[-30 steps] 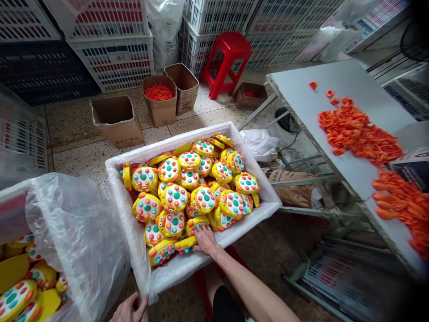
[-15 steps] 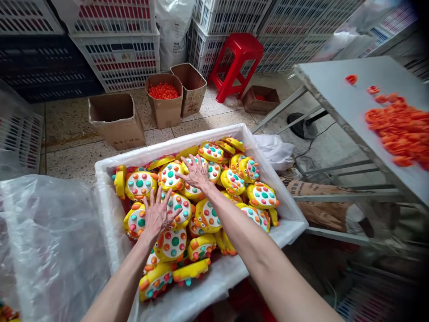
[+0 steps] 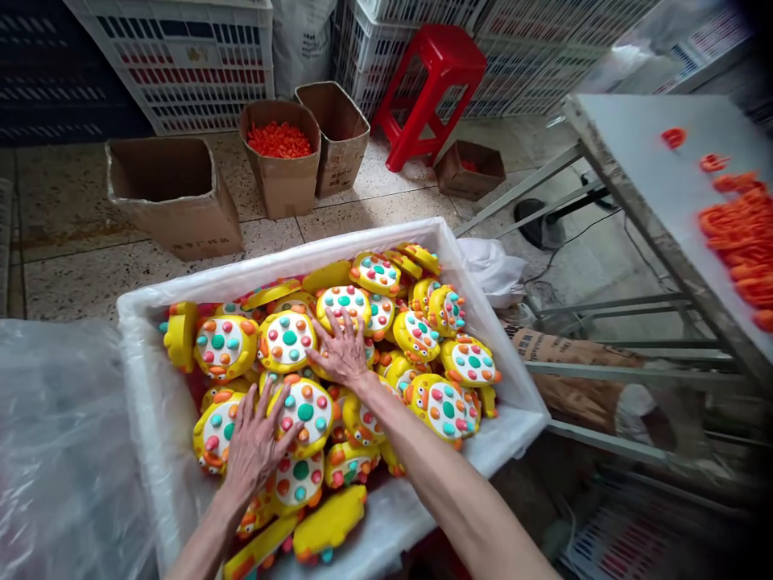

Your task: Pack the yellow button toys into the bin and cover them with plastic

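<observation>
A white crate lined with clear plastic (image 3: 501,354) sits before me, heaped with several yellow toys (image 3: 290,338) that have white faces and orange, teal and pink buttons. My left hand (image 3: 254,443) lies flat with fingers spread on the toys at the near left of the heap. My right hand (image 3: 341,348) rests, fingers apart, on the toys in the middle of the heap. Neither hand grips a toy.
A grey table (image 3: 640,185) at right carries orange plastic parts (image 3: 740,234). Cardboard boxes (image 3: 175,193) stand on the floor beyond the crate, one filled with orange pieces (image 3: 278,138). A red stool (image 3: 435,89) and stacked white crates (image 3: 181,56) are behind. A plastic-covered bin (image 3: 60,451) is at left.
Both hands moved into the crate and spread over the toys; they have since slid back toward me across the heap. The view has shifted right and closer to the crate.
</observation>
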Demonstrator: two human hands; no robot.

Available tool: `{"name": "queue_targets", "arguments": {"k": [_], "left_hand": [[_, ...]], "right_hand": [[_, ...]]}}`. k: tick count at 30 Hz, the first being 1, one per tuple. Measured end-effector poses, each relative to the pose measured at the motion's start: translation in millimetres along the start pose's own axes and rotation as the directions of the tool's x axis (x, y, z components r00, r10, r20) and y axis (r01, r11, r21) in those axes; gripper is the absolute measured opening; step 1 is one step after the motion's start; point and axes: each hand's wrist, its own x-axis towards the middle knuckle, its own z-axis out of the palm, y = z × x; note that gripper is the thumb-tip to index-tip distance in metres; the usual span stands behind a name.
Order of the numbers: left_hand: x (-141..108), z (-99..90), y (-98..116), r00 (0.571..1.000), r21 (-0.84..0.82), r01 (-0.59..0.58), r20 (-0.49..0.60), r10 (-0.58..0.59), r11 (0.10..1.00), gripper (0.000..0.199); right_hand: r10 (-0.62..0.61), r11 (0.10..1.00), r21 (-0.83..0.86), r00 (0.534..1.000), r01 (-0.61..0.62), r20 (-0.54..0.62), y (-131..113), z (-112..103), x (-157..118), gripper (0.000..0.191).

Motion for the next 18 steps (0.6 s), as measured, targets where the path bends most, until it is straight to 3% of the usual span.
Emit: {"name": "queue_targets", "arguments": {"k": [7, 10, 12, 14, 16, 18], "left_hand": [[-4.2, 2.3, 4.0, 0.995, -0.04, 0.095, -0.002, -0.095, 0.995, 0.065], [1.0, -11.7, 7.6, 0.994, -0.091, 0.112, 0.007, -0.112, 0.99, 0.063], [-2.7, -31.4, 6.2, 0.991, -0.128, 0.135, 0.001, -0.135, 0.983, 0.062], [-23.2, -58.2, -2.5, 0.982, -0.165, 0.182, -0.014, -0.187, 0.969, 0.059], [-63.1, -86.9, -19.2, 0.953, -0.198, 0.288, -0.033, -0.3, 0.937, 0.057], [-115.6, -111.1, -38.8, 0.865, -0.224, 0.48, -0.041, -0.501, 0.848, 0.063]], "right_hand": [[0.007, 0.997, 0.076, 0.999, -0.011, 0.051, -1.0, -2.4, -0.5, 0.067], [0.033, 0.989, 0.142, 0.997, -0.043, 0.071, -4.1, -24.4, 8.5, 0.063], [0.092, 0.972, 0.211, 0.995, -0.101, 0.048, -7.4, -47.3, 7.5, 0.059], [0.182, 0.938, 0.298, 0.983, -0.177, 0.012, -13.4, -72.2, -15.9, 0.054], [0.287, 0.879, 0.396, 0.958, -0.265, 0.003, -23.5, -92.0, -68.3, 0.048], [0.382, 0.795, 0.49, 0.923, -0.356, 0.051, -40.6, -101.0, -143.1, 0.04]]}}
